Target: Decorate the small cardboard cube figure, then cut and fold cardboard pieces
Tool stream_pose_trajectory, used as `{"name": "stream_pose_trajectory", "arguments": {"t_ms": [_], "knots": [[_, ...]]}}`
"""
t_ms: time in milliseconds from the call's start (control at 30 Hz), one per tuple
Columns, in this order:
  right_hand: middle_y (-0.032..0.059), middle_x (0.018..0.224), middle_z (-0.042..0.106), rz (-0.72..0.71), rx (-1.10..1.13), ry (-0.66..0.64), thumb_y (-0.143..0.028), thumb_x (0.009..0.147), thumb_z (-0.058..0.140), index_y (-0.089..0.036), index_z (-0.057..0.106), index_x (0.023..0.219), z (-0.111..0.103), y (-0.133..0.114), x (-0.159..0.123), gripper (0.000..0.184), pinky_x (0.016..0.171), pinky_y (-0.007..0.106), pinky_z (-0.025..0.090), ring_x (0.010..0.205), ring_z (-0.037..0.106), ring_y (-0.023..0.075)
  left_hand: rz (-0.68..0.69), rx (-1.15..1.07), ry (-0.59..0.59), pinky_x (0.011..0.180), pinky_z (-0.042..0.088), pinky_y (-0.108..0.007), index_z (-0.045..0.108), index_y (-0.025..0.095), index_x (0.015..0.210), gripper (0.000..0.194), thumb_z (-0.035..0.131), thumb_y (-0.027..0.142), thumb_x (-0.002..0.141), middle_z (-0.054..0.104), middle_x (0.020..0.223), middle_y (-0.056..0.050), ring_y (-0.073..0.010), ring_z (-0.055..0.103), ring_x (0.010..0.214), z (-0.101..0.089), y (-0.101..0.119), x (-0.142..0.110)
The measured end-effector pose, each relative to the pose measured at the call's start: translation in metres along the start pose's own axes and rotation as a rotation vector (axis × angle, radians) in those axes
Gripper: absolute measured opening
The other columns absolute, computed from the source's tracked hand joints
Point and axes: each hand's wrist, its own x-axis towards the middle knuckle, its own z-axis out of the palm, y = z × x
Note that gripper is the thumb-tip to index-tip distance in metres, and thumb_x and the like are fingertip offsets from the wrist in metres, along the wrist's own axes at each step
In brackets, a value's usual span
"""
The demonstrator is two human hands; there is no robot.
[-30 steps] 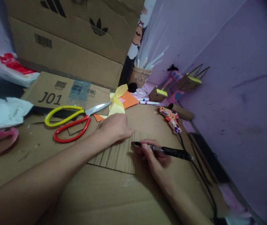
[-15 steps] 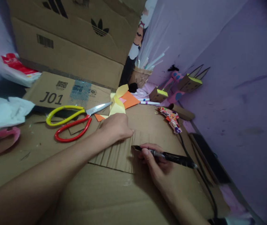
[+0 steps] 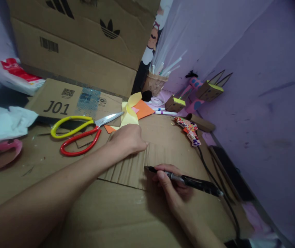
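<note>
With its fingers curled, my left hand [image 3: 129, 138] presses down on a ridged cardboard piece [image 3: 128, 172], its thumb toward the right. My right hand [image 3: 171, 182] grips a slim black-and-silver pen-shaped tool [image 3: 201, 186]. The tool's dark pointed tip is at the right part of the ridged piece, by a straight line in it; whether it is a blade or a pen nib I cannot tell. Large scissors [image 3: 95, 125], with one yellow and one red handle loop, lie left of my left hand. Yellow paper [image 3: 130, 112] and orange paper [image 3: 145, 109] are just beyond it.
Cardboard sheeting [image 3: 106, 213] covers the table. A large box [image 3: 80, 58] stands behind. Far right are a flower-patterned glue gun [image 3: 188, 131] with a black cord, markers [image 3: 166, 113] and a pot of white sticks [image 3: 156, 84]. A pink ring [image 3: 18, 150] lies at left.
My right hand has drawn the tool's tip slightly toward me along the ridged cardboard, and the tool's rear end has dipped lower. My left hand has stayed in place.
</note>
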Motion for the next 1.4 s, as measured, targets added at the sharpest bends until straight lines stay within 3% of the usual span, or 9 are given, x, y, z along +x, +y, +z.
{"name": "stream_pose_trajectory", "arguments": {"t_ms": [700, 967, 1167, 1300, 1400], "knots": [[-0.0027, 0.073, 0.064, -0.15, -0.088, -0.094, -0.016, 0.084, 0.054, -0.027, 0.059, 0.096, -0.008, -0.017, -0.016, 0.017, 0.058, 0.02, 0.047, 0.066, 0.061, 0.0105, 0.003, 0.008, -0.002, 0.052, 0.043, -0.035, 0.064, 0.02, 0.074, 0.034, 0.056, 0.051, 0.063, 0.068, 0.083, -0.012, -0.0305, 0.063, 0.074, 0.0, 0.002, -0.001], [-0.0008, 0.069, 0.064, -0.189, -0.136, -0.086, -0.019, 0.082, 0.055, -0.024, 0.061, 0.093, -0.009, -0.019, -0.022, 0.014, 0.053, 0.022, 0.049, 0.06, 0.062, 0.0128, 0.001, 0.004, -0.012, 0.054, 0.044, -0.036, 0.064, 0.019, 0.075, 0.036, 0.055, 0.053, 0.063, 0.068, 0.085, -0.013, -0.0307, 0.063, 0.076, 0.0, 0.0, 0.0], [0.0026, 0.078, 0.069, -0.178, -0.226, -0.118, -0.019, 0.079, 0.06, -0.026, 0.063, 0.096, -0.015, -0.014, -0.033, 0.019, 0.056, 0.028, 0.053, 0.069, 0.066, 0.0182, 0.003, 0.002, -0.014, 0.053, 0.043, -0.034, 0.064, 0.02, 0.075, 0.037, 0.055, 0.054, 0.063, 0.068, 0.086, -0.012, -0.0297, 0.063, 0.077, -0.001, 0.0, 0.0], [0.0023, 0.08, 0.068, -0.168, -0.181, -0.056, -0.019, 0.079, 0.06, -0.028, 0.063, 0.096, -0.014, -0.014, -0.038, 0.02, 0.061, 0.031, 0.054, 0.073, 0.065, 0.0191, 0.002, 0.004, -0.013, 0.054, 0.043, -0.033, 0.064, 0.02, 0.075, 0.037, 0.056, 0.054, 0.064, 0.068, 0.086, -0.012, -0.029, 0.063, 0.078, -0.001, 0.0, 0.0], [0.0022, 0.074, 0.066, -0.138, -0.031, 0.061, -0.022, 0.081, 0.057, -0.028, 0.064, 0.092, -0.009, -0.015, -0.038, 0.014, 0.055, 0.029, 0.052, 0.066, 0.063, 0.018, 0.004, 0.005, -0.018, 0.054, 0.043, -0.033, 0.065, 0.02, 0.075, 0.037, 0.056, 0.054, 0.064, 0.068, 0.085, -0.012, -0.0286, 0.063, 0.077, -0.001, 0.0, 0.0]]}}
